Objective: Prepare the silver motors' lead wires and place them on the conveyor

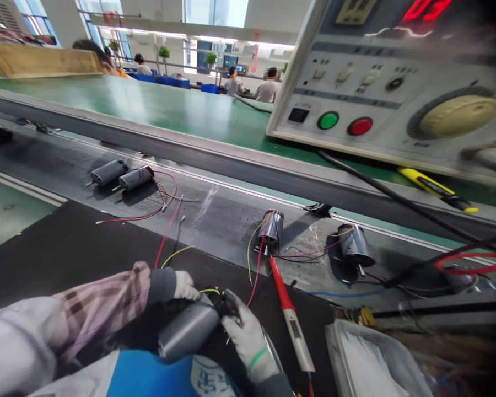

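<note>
A grey cylindrical electric motor [190, 330] lies tilted on the black mat in front of me. My left hand [185, 285], in a white glove, is closed at the motor's upper side on its wires. Red, black and yellow wire ends [177, 255] stick out beyond that hand, and a short yellow stretch runs from its fingers to the motor's end. My right hand [244, 330], gloved with a green band, has its fingers closed around the dark wire end of the motor. The fingertips partly hide that end. Right of this hand lies a red-and-white test probe [288, 314].
On the grey belt lie two motors [136, 178] at left and two more [356, 245] at right, with loose wires. A tester [380, 99] with buttons and a dial stands at upper right, a yellow cutter [436, 188] below it. A plastic bin [334, 353] sits at lower right. People work beyond.
</note>
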Demonstrator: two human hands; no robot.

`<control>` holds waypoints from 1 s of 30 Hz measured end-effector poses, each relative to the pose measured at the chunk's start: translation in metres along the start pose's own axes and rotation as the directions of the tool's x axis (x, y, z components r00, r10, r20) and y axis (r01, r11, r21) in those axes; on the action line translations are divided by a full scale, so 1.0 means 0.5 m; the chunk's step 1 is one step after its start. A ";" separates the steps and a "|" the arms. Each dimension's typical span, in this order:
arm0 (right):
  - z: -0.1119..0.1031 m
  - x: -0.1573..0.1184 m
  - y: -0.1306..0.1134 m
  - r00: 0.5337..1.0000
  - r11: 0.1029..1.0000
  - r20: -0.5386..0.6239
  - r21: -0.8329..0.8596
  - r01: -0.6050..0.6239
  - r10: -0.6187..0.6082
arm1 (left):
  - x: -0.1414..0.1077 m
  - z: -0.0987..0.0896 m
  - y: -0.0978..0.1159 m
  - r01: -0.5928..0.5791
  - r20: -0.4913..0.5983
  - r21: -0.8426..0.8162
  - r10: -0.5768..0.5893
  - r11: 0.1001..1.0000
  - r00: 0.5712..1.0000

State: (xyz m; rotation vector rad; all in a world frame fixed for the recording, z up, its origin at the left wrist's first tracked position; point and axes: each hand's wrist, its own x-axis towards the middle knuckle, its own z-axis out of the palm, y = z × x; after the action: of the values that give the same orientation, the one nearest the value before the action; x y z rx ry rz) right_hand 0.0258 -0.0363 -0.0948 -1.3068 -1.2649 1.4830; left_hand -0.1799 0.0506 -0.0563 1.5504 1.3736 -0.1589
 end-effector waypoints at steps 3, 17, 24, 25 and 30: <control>0.007 0.033 -0.021 0.999 0.986 0.018 -0.164 0.039 -0.036 | -0.015 -0.006 -0.012 0.079 0.001 0.060 -0.079 0.995 0.997; 0.061 0.061 -0.104 0.991 0.748 0.062 -0.650 0.133 -0.123 | -0.091 0.022 0.082 -0.168 -0.179 0.692 0.392 0.702 0.902; -0.133 -0.132 -0.114 0.922 0.616 -0.386 -0.735 -0.283 -0.038 | -0.100 0.034 0.070 -0.133 -0.153 0.663 0.307 0.737 0.939; -0.183 -0.178 -0.116 0.855 0.504 -0.518 -0.734 -0.455 0.017 | -0.095 0.035 0.067 -0.135 -0.148 0.667 0.309 0.733 0.940; -0.358 -0.348 -0.108 0.626 0.097 -0.749 -0.622 -0.777 0.215 | -0.089 0.051 0.063 -0.129 -0.137 0.683 0.300 0.719 0.944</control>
State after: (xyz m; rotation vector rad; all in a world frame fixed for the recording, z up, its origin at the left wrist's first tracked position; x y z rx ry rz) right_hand 0.2287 -0.1597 -0.0009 -3.0359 -1.3559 0.4543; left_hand -0.1572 0.0073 -0.0206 2.3953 1.3757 -0.3607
